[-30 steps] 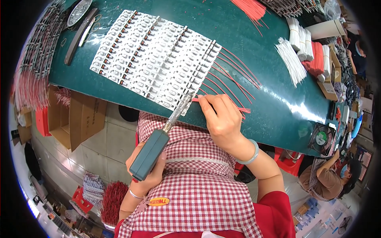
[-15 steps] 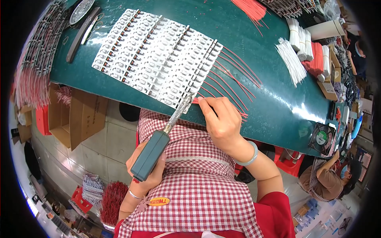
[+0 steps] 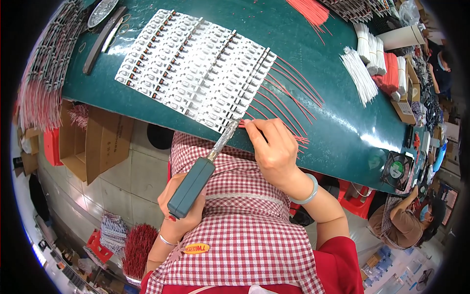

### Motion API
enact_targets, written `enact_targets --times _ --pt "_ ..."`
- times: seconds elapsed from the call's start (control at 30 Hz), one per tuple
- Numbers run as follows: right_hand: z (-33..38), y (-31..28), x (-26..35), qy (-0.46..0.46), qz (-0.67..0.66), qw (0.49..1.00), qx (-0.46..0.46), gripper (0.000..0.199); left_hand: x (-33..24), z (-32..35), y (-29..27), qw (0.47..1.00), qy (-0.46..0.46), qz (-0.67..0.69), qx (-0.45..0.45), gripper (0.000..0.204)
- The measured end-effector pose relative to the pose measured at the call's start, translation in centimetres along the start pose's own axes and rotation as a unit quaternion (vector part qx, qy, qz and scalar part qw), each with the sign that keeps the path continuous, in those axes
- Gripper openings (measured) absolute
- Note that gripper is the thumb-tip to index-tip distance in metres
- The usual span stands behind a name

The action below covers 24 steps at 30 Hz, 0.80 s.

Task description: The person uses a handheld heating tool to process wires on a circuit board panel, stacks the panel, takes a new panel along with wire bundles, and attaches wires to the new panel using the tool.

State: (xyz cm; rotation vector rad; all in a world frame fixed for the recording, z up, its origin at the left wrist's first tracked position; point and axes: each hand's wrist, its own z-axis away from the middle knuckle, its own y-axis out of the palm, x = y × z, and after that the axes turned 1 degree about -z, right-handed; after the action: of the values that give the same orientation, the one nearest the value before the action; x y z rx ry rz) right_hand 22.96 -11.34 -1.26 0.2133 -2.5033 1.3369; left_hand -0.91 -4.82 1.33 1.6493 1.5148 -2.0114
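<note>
The left hand (image 3: 193,216) — holding the green tool (image 3: 192,187) — had moved a bit right, so its tip seemed close to the red wire (image 3: 242,124) the right hand (image 3: 275,149) pinched.

Panel (image 3: 196,71) on table (image 3: 274,29) (wires (image 3: 284,89) at its right).

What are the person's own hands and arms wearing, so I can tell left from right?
Both hands are ungloved. The left hand has a thin, silvery bangle at its wrist; the right hand has a thicker, smooth, pale green ring bangle. The right arm has a short, plain red fabric sleeve; little of the left sleeve shows, also red.
</note>
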Motion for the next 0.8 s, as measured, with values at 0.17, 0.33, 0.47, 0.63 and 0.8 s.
enact_targets --times 0.17,0.33,0.47,0.63,0.8 --pt "0.0 -0.2 0.1 0.004 0.005 1.000 0.007 0.030 1.9 2.3 0.5 0.999 -0.046 0.023 0.005 0.021" --pt "0.1 0.0 0.2 0.004 0.007 1.000 0.003 0.030 2.2 2.8 0.2 1.000 -0.004 0.015 -0.008 0.022" --pt "0.1 0.0 0.2 0.007 0.011 1.000 0.005 0.031 1.9 2.8 0.2 1.000 -0.027 0.011 -0.004 0.024" --pt "0.4 0.1 0.4 0.001 -0.006 1.000 -0.019 0.032 2.2 3.1 0.0 1.000 -0.023 0.003 0.004 0.025" --pt "0.7 0.0 0.9 0.000 -0.022 1.000 -0.011 0.032 1.8 2.9 -0.6 1.000 -0.009 0.007 0.021 0.025"
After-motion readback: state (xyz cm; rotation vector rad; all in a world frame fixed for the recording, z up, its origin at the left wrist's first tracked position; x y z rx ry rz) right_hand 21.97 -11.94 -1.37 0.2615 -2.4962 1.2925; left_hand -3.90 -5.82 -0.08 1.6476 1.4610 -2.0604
